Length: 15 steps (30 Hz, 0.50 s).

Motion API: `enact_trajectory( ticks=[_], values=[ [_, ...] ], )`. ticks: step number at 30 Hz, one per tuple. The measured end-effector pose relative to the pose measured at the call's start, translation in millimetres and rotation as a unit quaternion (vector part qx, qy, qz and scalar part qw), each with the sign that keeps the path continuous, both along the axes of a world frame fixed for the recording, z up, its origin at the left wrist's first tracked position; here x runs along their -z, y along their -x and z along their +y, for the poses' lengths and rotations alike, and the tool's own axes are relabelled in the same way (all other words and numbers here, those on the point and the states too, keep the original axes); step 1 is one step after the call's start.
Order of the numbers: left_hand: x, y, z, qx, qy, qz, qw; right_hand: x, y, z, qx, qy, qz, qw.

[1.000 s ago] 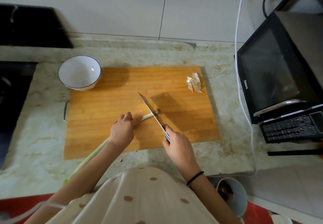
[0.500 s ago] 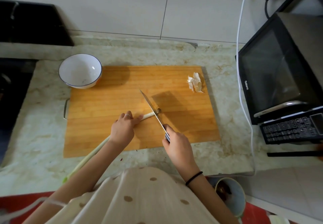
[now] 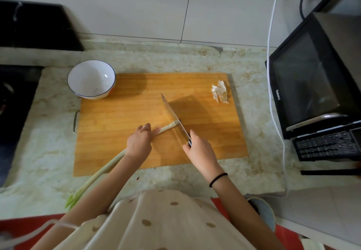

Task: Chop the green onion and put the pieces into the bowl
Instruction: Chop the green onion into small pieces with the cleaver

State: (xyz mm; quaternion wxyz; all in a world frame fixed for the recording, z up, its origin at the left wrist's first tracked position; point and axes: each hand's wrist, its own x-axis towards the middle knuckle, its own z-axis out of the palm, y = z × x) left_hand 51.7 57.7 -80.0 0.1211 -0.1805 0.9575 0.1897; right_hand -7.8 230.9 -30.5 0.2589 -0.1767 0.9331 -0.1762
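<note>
A long green onion [image 3: 106, 168] lies slantwise across the wooden cutting board [image 3: 121, 117], its green tip hanging past the counter's front edge at lower left. My left hand [image 3: 139, 141] holds the stalk down near its white end. My right hand [image 3: 199, 150] grips the handle of a knife [image 3: 172, 114], whose blade rests on the white end by the root. A white bowl with a blue rim [image 3: 91, 79] stands empty at the board's far left corner.
A crumpled bit of white skin [image 3: 219, 91] lies at the board's far right corner. A black microwave oven [image 3: 312, 85] stands to the right, a white cable [image 3: 273, 97] hanging beside it. A dark stove [image 3: 13, 101] borders the marble counter on the left.
Almost nothing has moved. The knife stays on the onion's white end, shifted very slightly, and both hands keep their hold.
</note>
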Motion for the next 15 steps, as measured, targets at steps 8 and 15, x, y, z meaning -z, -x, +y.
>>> enact_trajectory(
  ticks=[8, 15],
  values=[
    [-0.9, 0.5, 1.6, 0.005, 0.017, -0.011, 1.000, 5.0, 2.7, -1.3, 0.012, 0.007, -0.007, 1.000],
    [1.8, 3.0, 4.0, -0.008, 0.016, -0.015, 1.000, 5.7, -5.1, 7.4, 0.001, 0.007, 0.008, 1.000]
  ],
)
